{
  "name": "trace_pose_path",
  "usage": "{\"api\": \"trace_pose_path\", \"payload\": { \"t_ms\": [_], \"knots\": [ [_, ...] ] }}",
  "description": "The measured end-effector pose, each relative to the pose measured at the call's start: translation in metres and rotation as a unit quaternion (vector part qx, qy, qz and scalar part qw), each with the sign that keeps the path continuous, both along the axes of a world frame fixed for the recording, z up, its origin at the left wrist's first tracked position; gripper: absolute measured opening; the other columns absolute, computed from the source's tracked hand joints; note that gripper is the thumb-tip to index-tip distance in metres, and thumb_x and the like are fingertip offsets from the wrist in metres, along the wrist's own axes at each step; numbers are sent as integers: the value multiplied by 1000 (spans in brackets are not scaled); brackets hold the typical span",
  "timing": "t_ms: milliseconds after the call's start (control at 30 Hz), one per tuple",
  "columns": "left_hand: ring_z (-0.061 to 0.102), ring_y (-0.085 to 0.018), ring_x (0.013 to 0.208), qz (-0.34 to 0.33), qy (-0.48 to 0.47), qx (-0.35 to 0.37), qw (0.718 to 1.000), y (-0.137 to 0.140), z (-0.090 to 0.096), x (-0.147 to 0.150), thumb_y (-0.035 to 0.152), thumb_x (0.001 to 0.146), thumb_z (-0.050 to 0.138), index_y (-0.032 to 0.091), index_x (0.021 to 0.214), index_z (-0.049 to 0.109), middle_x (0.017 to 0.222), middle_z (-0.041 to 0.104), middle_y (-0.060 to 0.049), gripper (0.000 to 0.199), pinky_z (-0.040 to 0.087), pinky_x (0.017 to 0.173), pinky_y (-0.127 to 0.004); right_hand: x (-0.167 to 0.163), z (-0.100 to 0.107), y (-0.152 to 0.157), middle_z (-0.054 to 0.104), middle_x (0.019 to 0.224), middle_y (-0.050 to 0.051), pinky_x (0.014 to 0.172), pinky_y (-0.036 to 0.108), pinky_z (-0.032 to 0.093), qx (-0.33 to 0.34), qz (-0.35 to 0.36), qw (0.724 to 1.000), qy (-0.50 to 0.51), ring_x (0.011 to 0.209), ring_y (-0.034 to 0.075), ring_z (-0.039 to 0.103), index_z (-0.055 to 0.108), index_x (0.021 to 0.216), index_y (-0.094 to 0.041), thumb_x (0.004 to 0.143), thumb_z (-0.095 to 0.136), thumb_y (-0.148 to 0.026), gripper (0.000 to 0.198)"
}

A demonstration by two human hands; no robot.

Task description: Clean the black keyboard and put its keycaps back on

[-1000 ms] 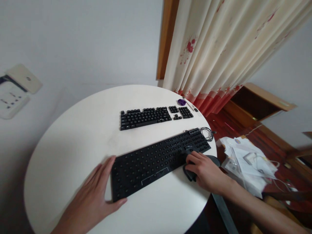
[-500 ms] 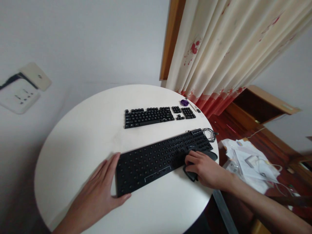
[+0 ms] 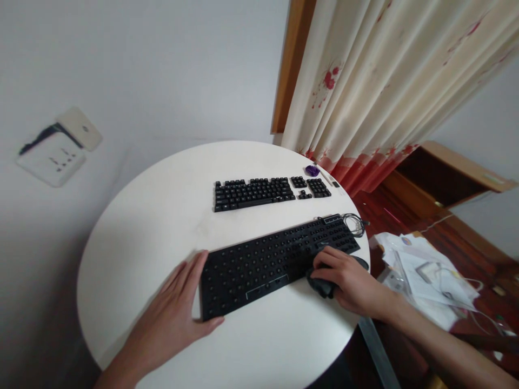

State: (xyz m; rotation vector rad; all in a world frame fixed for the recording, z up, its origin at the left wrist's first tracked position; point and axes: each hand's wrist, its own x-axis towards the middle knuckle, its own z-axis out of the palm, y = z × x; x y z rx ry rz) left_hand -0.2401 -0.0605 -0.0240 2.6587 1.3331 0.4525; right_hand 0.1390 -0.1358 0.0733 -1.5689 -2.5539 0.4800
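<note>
1. Our left hand was spread wide, its fingertips at the upper corner of the keyboard's left end and its thumb at the lower corner.
2. Our right hand was curled around a black object at the keyboard's lower right edge; we could not tell what kind of object it was.
3. We counted one keyboard, its keys off, lying flat and slanted on one round white table.
4. Beyond it we saw four groups of loose black keys, laid out in keyboard order.
5. We also counted one coiled cable at the keyboard's upper right corner, and one purple lump, one thin pale stick and one small dark piece near the table's far right edge.
6. Our left forearm came in from the bottom, the hand low beside the board; our right arm reached in from the lower right, knuckles up and fingers bent.
</note>
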Motion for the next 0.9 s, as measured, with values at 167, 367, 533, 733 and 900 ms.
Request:
{"api": "trace_pose_path", "payload": {
  "t_ms": [167, 367, 533, 733, 900],
  "knots": [
    [38, -38, 141, 1, 4, -7, 1000, -1, 2, 1, 59, 69, 73, 16, 158, 5, 160, 29, -16, 120, 39, 114, -51, -36, -18, 0, 60, 108, 7, 84, 39, 43, 41, -2, 999, 15, 101, 25, 49, 69, 107, -20, 64, 52, 1, 50],
    [37, -37, 142, 6, 2, -20, 1000, -2, 6, 3, 56, 68, 74, 17, 158, 5, 160, 29, -16, 121, 38, 116, -50, -17, -36, -11, 61, 108, 7, 84, 41, 46, 51, -37, 997, -36, 102, 26, 51, 71, 105, -21, 63, 50, 3, 53],
    [33, -36, 145, 10, 10, -39, 999, -4, 8, 3, 54, 68, 76, 16, 158, 3, 161, 26, -17, 121, 34, 118, -49, 27, -45, -24, 62, 106, 10, 87, 43, 50, 67, -153, 984, -59, 99, 27, 53, 73, 103, -18, 58, 46, 4, 57],
    [31, -36, 145, 6, -10, -60, 998, -7, 13, 4, 49, 67, 79, 18, 158, 1, 161, 25, -16, 124, 35, 117, -52, 17, -50, -26, 63, 105, 11, 87, 44, 52, 96, -151, 982, -61, 98, 28, 54, 73, 104, -17, 60, 46, 2, 55],
    [29, -38, 146, 2, -29, -72, 997, -9, 14, 3, 48, 64, 81, 18, 158, -5, 163, 15, -18, 131, 35, 116, -54, 2, -42, -23, 63, 103, 11, 86, 45, 52, 98, -135, 985, -40, 97, 28, 55, 72, 103, -15, 59, 46, 3, 54]
  ]
}}
